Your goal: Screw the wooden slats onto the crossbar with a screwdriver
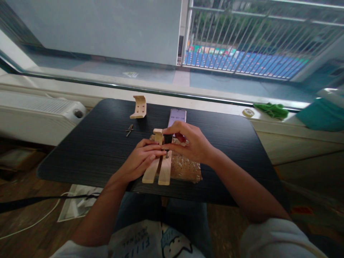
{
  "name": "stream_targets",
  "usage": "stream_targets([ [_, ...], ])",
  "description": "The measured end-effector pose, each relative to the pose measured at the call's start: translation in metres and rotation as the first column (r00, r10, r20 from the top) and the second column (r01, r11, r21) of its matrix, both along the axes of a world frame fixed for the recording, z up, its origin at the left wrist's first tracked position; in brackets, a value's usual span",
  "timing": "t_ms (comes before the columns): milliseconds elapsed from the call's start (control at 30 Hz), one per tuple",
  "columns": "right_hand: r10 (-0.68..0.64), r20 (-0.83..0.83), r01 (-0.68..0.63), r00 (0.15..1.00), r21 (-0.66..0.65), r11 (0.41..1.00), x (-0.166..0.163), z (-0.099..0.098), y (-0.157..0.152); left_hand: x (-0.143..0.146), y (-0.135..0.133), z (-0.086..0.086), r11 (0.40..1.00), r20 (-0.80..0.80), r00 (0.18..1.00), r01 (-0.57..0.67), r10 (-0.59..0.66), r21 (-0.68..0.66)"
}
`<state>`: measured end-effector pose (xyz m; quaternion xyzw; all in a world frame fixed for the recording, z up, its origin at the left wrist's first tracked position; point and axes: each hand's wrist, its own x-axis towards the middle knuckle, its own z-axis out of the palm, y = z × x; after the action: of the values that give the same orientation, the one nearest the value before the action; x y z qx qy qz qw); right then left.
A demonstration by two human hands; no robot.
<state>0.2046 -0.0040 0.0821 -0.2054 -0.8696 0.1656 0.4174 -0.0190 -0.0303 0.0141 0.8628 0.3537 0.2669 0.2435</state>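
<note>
Two light wooden strips, the left one (151, 171) and the right one (165, 172), lie side by side with a narrow gap and point toward me. My left hand (143, 157) rests over the left strip, its fingers stretched across toward the right one. Between thumb and fingers, my right hand (189, 141) pinches a short, black-handled tool (168, 139) held upright above the right strip. A small metal piece (167, 154) shows below it at the wood; whether it is the tool's tip or a screw I cannot tell. Under the strips sits a bubble-wrapped brown block (185, 166).
A curved wooden piece with several holes (139, 107) stands at the back of the black table (88, 150). Several metal screws or pins (129, 130) lie before it. Behind my right hand is a phone showing a timer (177, 118). A green cloth (271, 110) and tape roll (248, 113) are on the windowsill.
</note>
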Motion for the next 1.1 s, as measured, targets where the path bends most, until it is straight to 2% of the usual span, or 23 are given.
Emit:
stream_targets([
  [300, -0.002, -0.02, 0.003, 1.0, 0.046, 0.999, -0.0012, -0.0026, -0.0009, -0.0005, -0.0005, 0.0, 1.0, 0.009, 1.0, 0.006, -0.006, 0.008],
  [600, 0.108, 0.072, -0.105, 0.992, -0.049, 0.993, 0.006, 0.0059, -0.0003, 0.0001, -0.0004, 0.0014, 1.0, -0.006, 1.0, 0.01, -0.01, 0.019],
  [767, 0.163, 0.096, -0.143, 0.982, -0.186, 0.972, 0.0058, 0.0052, -0.0021, 0.0008, -0.0004, 0.0012, 1.0, 0.004, 1.0, 0.01, -0.01, 0.021],
  [867, 0.192, 0.044, -0.176, 0.98, -0.238, 0.955, 0.005, 0.0046, -0.003, 0.001, 0.0001, 0.0015, 1.0, -0.011, 1.0, 0.014, -0.014, 0.022],
  [1100, 0.192, 0.011, -0.186, 0.981, -0.208, 0.96, 0.0051, 0.006, -0.0006, 0.0005, 0.0004, 0.0018, 1.0, 0.0, 1.0, 0.014, -0.014, 0.016],
])
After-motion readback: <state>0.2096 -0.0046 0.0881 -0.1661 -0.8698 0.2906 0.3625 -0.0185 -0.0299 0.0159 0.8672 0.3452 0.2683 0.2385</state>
